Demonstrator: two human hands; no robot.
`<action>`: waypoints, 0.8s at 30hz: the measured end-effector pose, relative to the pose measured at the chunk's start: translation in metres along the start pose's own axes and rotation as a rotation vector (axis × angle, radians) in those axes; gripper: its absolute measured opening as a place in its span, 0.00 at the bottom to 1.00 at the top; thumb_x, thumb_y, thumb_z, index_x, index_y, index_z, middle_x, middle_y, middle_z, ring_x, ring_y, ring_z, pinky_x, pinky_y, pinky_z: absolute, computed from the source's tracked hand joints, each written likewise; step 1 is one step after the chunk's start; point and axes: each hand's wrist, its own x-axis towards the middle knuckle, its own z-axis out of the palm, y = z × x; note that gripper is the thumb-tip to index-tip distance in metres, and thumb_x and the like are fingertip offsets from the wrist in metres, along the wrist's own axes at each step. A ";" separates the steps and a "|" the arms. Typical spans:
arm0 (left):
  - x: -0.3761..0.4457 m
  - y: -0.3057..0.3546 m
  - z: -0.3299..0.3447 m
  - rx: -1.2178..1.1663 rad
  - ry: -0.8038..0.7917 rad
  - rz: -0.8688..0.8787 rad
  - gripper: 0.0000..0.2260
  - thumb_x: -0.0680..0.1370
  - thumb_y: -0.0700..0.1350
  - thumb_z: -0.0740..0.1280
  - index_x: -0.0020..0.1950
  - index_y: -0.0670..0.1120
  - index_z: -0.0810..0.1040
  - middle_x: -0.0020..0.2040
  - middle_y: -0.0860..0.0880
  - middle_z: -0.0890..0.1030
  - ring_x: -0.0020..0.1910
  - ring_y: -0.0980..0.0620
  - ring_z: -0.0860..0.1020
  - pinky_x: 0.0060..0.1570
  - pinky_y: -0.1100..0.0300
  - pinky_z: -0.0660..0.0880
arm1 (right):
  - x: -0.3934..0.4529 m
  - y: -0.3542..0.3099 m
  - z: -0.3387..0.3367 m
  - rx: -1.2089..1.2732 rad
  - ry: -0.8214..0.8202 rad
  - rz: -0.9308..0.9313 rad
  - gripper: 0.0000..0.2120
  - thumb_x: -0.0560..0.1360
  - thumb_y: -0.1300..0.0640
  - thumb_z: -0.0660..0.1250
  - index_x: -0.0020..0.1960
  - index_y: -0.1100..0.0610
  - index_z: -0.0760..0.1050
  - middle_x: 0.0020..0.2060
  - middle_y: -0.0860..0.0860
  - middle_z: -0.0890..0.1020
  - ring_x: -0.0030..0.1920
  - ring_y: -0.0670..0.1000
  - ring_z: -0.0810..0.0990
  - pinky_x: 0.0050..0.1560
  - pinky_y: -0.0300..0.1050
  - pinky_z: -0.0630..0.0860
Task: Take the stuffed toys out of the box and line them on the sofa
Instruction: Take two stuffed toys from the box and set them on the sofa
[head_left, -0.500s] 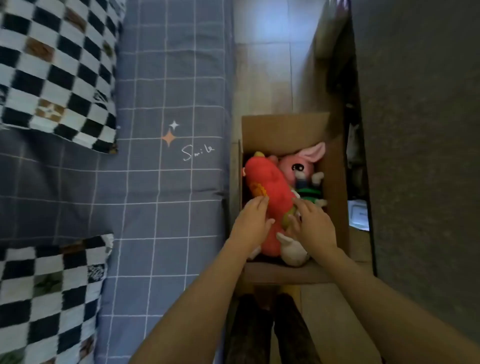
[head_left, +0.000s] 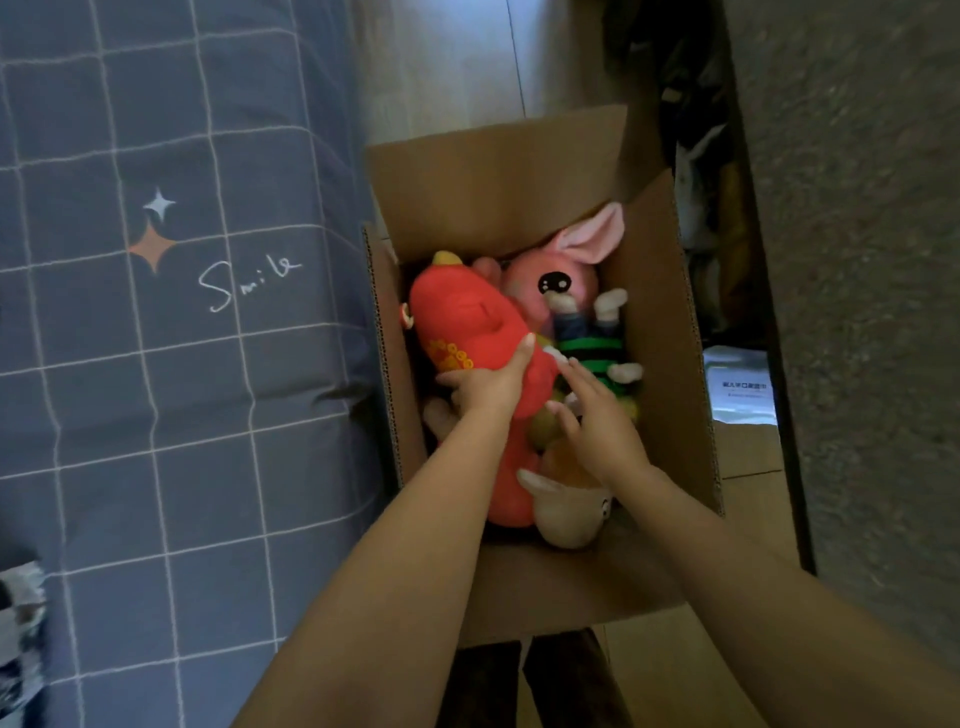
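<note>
An open cardboard box (head_left: 498, 176) stands on the floor beside the sofa (head_left: 171, 364), which wears a blue grid cover. Inside lie a long red stuffed toy (head_left: 467, 322), a pink rabbit toy (head_left: 561, 270), a doll in green-and-black stripes (head_left: 597, 353) and a beige plush (head_left: 566, 514). My left hand (head_left: 485, 387) grips the red toy around its middle, thumb over the top. My right hand (head_left: 597, 415) reaches in beside it with fingers stretched out, touching the toys just right of the red one.
A dark grey wall or cabinet side (head_left: 857, 312) rises right of the box. Dark clutter and a white packet (head_left: 740, 384) fill the gap between them. A checkered cushion corner (head_left: 21, 623) shows at the lower left. My legs are below the box.
The view has come closer to the box. My left hand has closed round the red toy's middle, and my right hand has slid slightly right of it.
</note>
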 end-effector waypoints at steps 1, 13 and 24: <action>0.004 0.005 0.003 -0.004 0.016 -0.035 0.55 0.69 0.65 0.69 0.75 0.36 0.38 0.74 0.34 0.58 0.74 0.39 0.59 0.70 0.49 0.58 | 0.002 0.005 0.000 -0.022 0.029 0.018 0.26 0.78 0.56 0.62 0.74 0.50 0.60 0.74 0.52 0.63 0.73 0.52 0.63 0.71 0.49 0.62; 0.029 -0.004 0.018 -0.001 0.150 -0.039 0.52 0.70 0.55 0.73 0.77 0.42 0.39 0.72 0.35 0.63 0.71 0.38 0.63 0.67 0.46 0.63 | 0.051 0.037 -0.003 -0.673 -0.109 0.108 0.47 0.68 0.37 0.67 0.76 0.57 0.49 0.76 0.59 0.54 0.75 0.60 0.54 0.74 0.54 0.47; 0.039 -0.012 0.024 0.026 0.159 0.009 0.55 0.68 0.58 0.74 0.76 0.43 0.37 0.72 0.34 0.62 0.71 0.37 0.64 0.68 0.43 0.64 | 0.027 0.049 0.005 -0.670 0.027 0.129 0.24 0.68 0.44 0.72 0.53 0.59 0.70 0.51 0.57 0.78 0.55 0.58 0.72 0.53 0.48 0.69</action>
